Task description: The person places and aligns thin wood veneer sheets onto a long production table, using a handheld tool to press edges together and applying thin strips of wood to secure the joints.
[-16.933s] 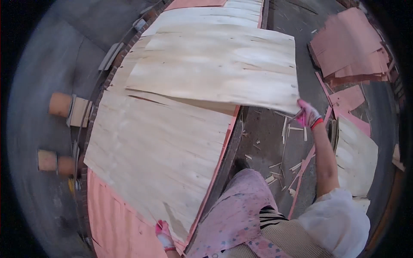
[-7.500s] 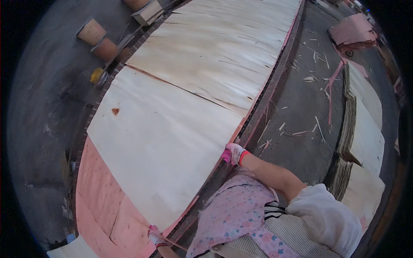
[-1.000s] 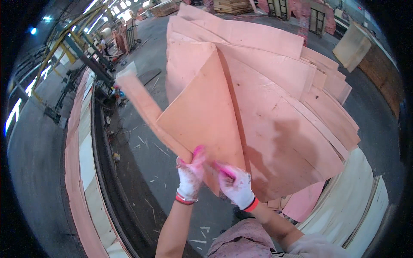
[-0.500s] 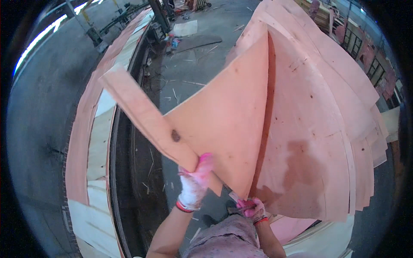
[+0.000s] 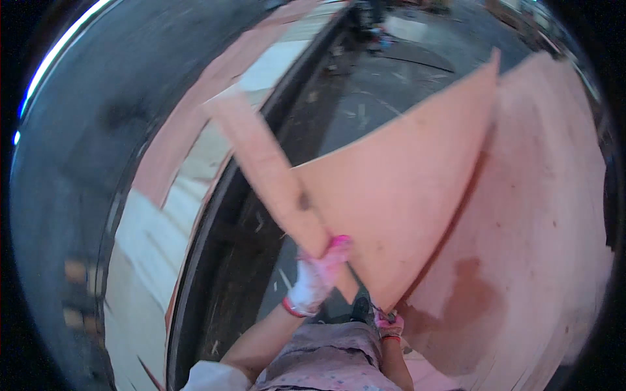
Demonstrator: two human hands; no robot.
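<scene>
My left hand (image 5: 317, 280), in a white glove with pink fingertips, is closed on the lower part of a long, narrow strip of pinkish wood veneer (image 5: 261, 163). The strip slants up to the left, with a dark knot near its middle. Behind it rises a curved, lifted veneer sheet (image 5: 398, 176), its lower corner close to my right hand (image 5: 389, 324). That gloved hand is closed around a small, dark-handled tool that looks like a knife; its blade is hard to make out. A larger pinkish veneer sheet (image 5: 515, 260) lies beneath on the right, with shadows on it.
On the left runs a long, low stack of pink and whitish veneer sheets (image 5: 147, 247), bordered by a dark rail (image 5: 222, 215). Between that rail and the right-hand sheets, the grey floor (image 5: 365, 98) carries wood scraps. A pale flat piece (image 5: 405, 29) lies farther off.
The view has swung, so the left stack and rail appear farther right. Both hands sit slightly farther right in the picture, still gripping the strip and the tool. The lifted sheet tilts more to the right.
</scene>
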